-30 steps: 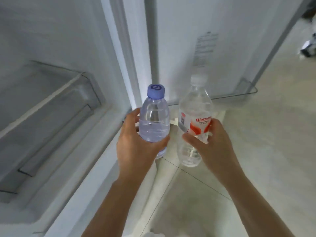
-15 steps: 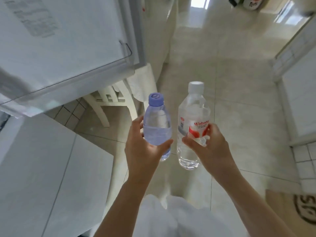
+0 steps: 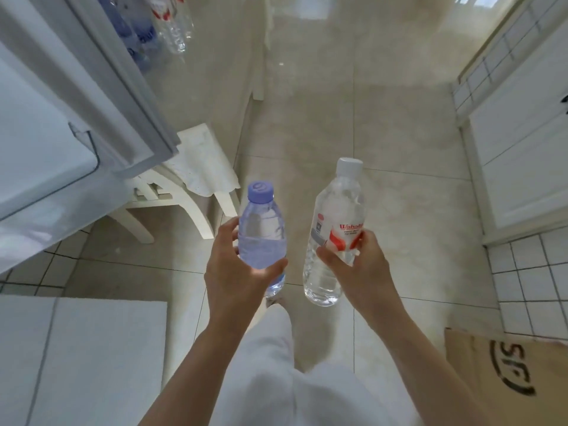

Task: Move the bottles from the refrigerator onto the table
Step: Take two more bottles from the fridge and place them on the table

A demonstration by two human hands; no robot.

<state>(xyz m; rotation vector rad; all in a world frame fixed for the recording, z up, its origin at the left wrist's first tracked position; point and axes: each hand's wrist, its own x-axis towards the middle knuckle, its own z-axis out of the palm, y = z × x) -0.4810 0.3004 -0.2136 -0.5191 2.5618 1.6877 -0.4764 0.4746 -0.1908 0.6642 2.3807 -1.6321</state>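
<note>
Bottles were both in your hands, carried upright over the floor. Your left hand [image 3: 239, 272] was wrapped around the lower body of the blue-capped bottle [image 3: 262, 238], thumb across the front. Your right hand [image 3: 359, 269] gripped the white-capped bottle [image 3: 335, 238] at its red-and-white label, base hanging free below the fingers. Each long axis ran near vertical, caps up; the white-capped one leaned slightly to the right. The two bottles were near each other but not touching.

The relation that mattered: the table [image 3: 196, 161], draped in a white cloth, stood ahead and to your left, partly hidden behind the open refrigerator door [image 3: 101, 87]. More bottles [image 3: 159, 26] showed at the upper left, blurred; they seemed to stand on that table, though I could not tell for sure. Judgement: your left hand was the nearer one to the table, so the blue-capped bottle would likely reach it first.

Floor [image 3: 399, 210]: glossy pale tile, clear ahead. White cabinets [image 3: 522, 149] lined the right side; a cardboard box [image 3: 507, 379] sat at lower right, away from the likely path. The door edge was the obstacle to clear on the left.
</note>
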